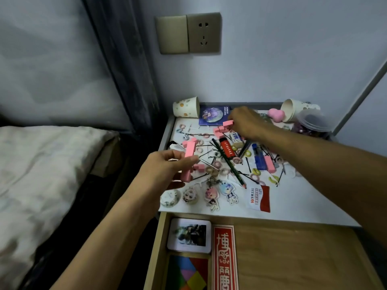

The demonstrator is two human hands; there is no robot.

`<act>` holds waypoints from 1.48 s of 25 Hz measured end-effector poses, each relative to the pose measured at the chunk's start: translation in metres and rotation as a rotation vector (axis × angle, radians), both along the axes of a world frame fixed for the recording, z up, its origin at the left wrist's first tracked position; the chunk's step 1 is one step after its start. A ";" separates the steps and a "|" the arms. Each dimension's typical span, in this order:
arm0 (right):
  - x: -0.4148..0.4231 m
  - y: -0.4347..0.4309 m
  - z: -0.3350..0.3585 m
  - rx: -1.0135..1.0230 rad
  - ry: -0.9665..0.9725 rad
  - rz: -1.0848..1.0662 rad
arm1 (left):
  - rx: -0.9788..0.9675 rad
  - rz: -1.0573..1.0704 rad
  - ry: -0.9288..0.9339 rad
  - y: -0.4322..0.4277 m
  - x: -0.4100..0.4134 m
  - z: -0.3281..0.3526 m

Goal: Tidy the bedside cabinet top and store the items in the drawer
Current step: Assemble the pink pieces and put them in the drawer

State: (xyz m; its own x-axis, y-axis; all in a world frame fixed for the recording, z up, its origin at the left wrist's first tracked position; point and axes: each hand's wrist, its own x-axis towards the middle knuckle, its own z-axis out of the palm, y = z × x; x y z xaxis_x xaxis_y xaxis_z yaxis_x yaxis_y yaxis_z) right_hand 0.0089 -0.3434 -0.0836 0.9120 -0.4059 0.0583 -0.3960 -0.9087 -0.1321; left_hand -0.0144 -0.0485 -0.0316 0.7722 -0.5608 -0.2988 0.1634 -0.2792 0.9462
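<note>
Left hand (pixel 165 170) grip grasps a long pink block (pixel 189 152) over the surface's (pixel 303 201) left edge. Right hand (pixel 245 122) grip pinches a small pink block (pixel 228 123) near the back. Two paper cups (pixel 186 107) lie tipped at the back corners. Three charms (pixel 211 195) by the front edge, one pencil (pixel 228 162) mid-clutter. White surface shows front right. Open drawer (pixel 293 258): three items along the left wall, wood floor showing beside them.

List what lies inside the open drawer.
In the drawer, at its left: a white-framed picture card, a coloured tile puzzle and a red strip with printed characters. The rest shows bare wood. Its back part is covered by the cabinet top.
</note>
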 end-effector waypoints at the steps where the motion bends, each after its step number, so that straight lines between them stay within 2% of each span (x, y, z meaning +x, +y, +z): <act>1: 0.004 0.000 0.000 -0.056 0.019 0.015 | -0.003 0.009 0.031 0.002 -0.001 -0.002; 4: 0.010 -0.002 0.002 -0.156 0.052 0.077 | -0.008 0.019 0.040 0.001 -0.001 -0.005; 11: 0.013 0.002 0.000 -0.198 0.107 0.055 | 0.050 0.041 -0.181 0.007 0.002 -0.012; 15: 0.008 0.004 0.007 -0.225 0.130 0.055 | 0.049 0.038 -0.238 0.009 0.002 -0.015; 20: -0.008 0.014 0.028 -0.238 -0.033 0.014 | 0.012 0.020 -0.251 -0.002 -0.003 -0.013; 22: -0.023 0.026 0.040 -0.119 -0.131 -0.009 | 0.008 0.014 -0.242 -0.007 -0.006 -0.012; 26: -0.096 0.080 0.051 0.400 -0.285 -0.039 | -0.021 -0.062 -0.205 -0.009 -0.017 -0.013; 31: -0.203 0.140 0.042 0.872 -0.360 -0.076 | 0.035 -0.249 -0.176 0.003 -0.044 -0.009; 33: -0.230 0.146 0.037 0.942 -0.418 -0.107 | 0.050 -0.296 -0.145 0.006 -0.055 -0.002; 37: -0.245 0.156 0.033 0.783 -0.475 -0.064 | 0.050 -0.299 -0.014 0.011 -0.076 0.007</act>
State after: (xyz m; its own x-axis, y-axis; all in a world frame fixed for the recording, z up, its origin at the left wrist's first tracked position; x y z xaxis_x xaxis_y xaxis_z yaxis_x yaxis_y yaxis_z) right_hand -0.2364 -0.1877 -0.0505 0.8367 -0.5369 0.1082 -0.1891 -0.4687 -0.8629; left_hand -0.0904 -0.0374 -0.0246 0.5793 -0.7486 -0.3225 0.0540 -0.3595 0.9316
